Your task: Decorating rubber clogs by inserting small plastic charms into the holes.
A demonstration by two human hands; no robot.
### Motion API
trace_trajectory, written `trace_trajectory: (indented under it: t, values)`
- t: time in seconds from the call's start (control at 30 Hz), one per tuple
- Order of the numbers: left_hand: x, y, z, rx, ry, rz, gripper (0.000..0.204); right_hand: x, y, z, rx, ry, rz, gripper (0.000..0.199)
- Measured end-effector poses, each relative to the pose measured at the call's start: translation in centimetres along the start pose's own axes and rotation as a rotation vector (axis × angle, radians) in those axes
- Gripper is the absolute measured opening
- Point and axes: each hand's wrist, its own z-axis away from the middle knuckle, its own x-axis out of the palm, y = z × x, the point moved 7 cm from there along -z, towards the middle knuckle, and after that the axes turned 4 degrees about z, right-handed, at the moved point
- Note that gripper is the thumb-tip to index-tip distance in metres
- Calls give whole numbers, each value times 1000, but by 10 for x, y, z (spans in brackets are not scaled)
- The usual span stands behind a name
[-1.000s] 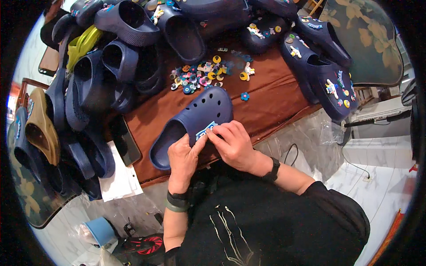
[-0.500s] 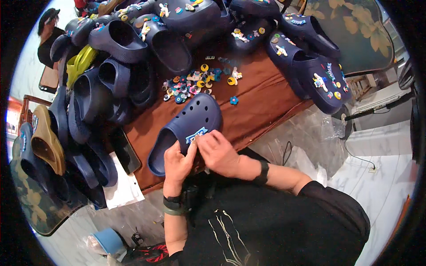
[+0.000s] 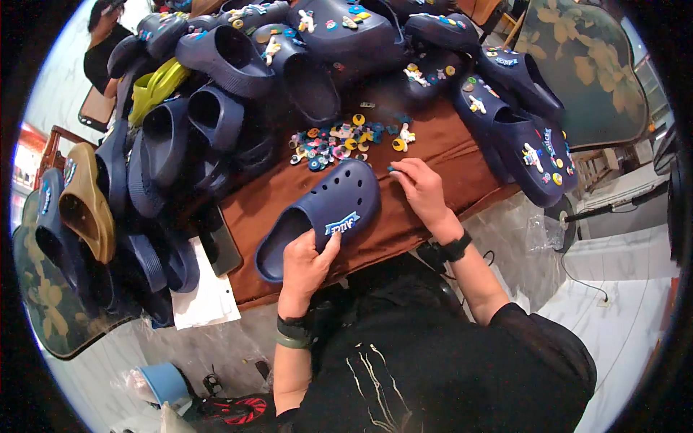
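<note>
A navy blue clog (image 3: pixel 328 193) with holes in its upper lies on the brown cloth, its toe pointing away to the right. My left hand (image 3: pixel 306 265) grips the near side of its opening, thumb resting by a blue-and-white banner charm (image 3: pixel 342 224) fixed on the strap side. To the right of the toe, my right hand (image 3: pixel 426 191) pinches a small blue flower charm (image 3: pixel 391 169), mostly covered by the fingertips, just over the cloth. Beyond the clog is a heap of loose shoe charms (image 3: pixel 336 144); a white figure charm (image 3: pixel 406 136) sits at its right.
Navy clogs (image 3: pixel 166 144) crowd the table's left and back, with a lime green one (image 3: pixel 157 90) and a tan one (image 3: pixel 86 202) among them. Decorated clogs (image 3: pixel 530 151) stand at the right. A dark phone (image 3: pixel 219 242) and white paper (image 3: pixel 206 292) lie left. Another person (image 3: pixel 108 54) is at the far left.
My right hand has left the banner charm, moved up and right, and picked the blue flower charm off the cloth. My left hand still grips the clog. The whole view has shifted slightly.
</note>
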Motion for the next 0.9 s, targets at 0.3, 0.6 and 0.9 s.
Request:
trace_trajectory:
  t: [0.3, 0.6, 0.9]
  values:
    - [6, -13, 1, 17, -52, -14, 33, 20, -77, 21, -360, -56, -81, 28]
    - [5, -11, 0, -47, -97, 60, 29, 13, -87, 35, -482, -65, 274, 32]
    - [14, -27, 1, -18, -86, 63, 35, 24, -80, 17, -356, -37, 159, 30]
